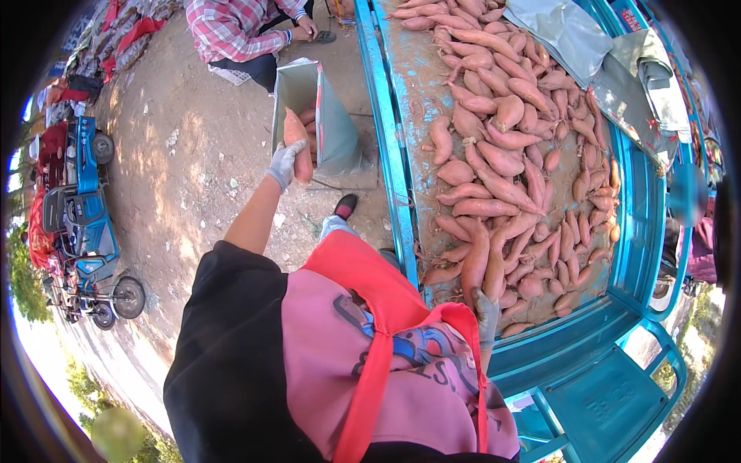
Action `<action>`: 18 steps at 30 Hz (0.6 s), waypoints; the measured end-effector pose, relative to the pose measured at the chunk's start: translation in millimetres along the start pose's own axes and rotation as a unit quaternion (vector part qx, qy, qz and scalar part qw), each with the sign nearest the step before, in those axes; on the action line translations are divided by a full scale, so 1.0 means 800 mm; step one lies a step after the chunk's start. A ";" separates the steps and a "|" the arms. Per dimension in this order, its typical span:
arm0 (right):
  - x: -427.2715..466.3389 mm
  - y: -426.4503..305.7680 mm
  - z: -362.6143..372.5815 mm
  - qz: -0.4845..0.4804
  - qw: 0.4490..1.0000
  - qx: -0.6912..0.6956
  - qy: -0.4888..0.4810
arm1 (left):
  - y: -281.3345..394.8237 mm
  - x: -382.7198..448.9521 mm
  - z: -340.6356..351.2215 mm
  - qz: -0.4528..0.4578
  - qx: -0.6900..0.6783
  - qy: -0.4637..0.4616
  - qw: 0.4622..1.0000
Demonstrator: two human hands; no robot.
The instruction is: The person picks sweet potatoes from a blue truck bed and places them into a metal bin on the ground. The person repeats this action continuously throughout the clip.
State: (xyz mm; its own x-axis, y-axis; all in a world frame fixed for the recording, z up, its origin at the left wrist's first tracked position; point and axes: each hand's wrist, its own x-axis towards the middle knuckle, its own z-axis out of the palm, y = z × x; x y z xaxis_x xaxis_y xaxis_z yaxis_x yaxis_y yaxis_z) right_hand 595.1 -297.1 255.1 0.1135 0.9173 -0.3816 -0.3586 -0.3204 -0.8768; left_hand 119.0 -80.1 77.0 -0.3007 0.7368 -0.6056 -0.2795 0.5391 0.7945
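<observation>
My left hand (286, 164), in a pale work glove, grips a large sweet potato (297, 144) at the mouth of an upright grey-green sack (338, 136). More sweet potatoes (308, 122) show inside the sack. My right hand (486, 315), gloved too, is at the near edge of the sweet potato pile (498, 168) on the blue truck bed. Its fingers lie against the lower ends of two long sweet potatoes (476, 260); part of this hand is hidden behind the red apron, and how firmly it holds them is unclear.
The blue side rail (393, 144) runs between sack and pile. A person in a plaid shirt (237, 29) sits beyond the sack. Grey-green sheeting (637, 87) covers the bed's far right corner. Blue three-wheelers (92, 220) stand at the left on the dirt ground.
</observation>
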 end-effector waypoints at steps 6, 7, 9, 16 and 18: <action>0.058 0.024 0.099 0.165 0.980 -0.097 -0.054 | -0.053 0.165 -0.116 0.171 0.118 0.094 0.974; 0.063 0.013 0.120 0.159 0.980 -0.117 -0.009 | -0.057 0.149 -0.025 0.089 0.081 0.086 0.989; 0.117 0.053 0.155 0.243 0.955 -0.145 -0.087 | -0.071 0.180 -0.099 0.119 0.082 -0.021 0.989; 0.233 0.138 0.285 -0.180 0.805 -0.545 -0.150 | 0.031 -0.041 0.048 -0.207 -0.255 -0.416 0.848; 0.253 0.149 0.348 -0.089 0.739 -0.631 -0.216 | 0.003 0.017 0.029 -0.159 -0.262 -0.422 0.853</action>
State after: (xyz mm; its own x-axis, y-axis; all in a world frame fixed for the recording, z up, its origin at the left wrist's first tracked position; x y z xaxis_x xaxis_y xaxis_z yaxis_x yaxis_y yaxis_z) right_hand 317.5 -83.4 154.7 -0.3505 0.8736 -0.3376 0.8081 0.0999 -0.5805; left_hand 135.4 -59.1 71.3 0.5679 0.7387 -0.3631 -0.6612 0.6721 0.3333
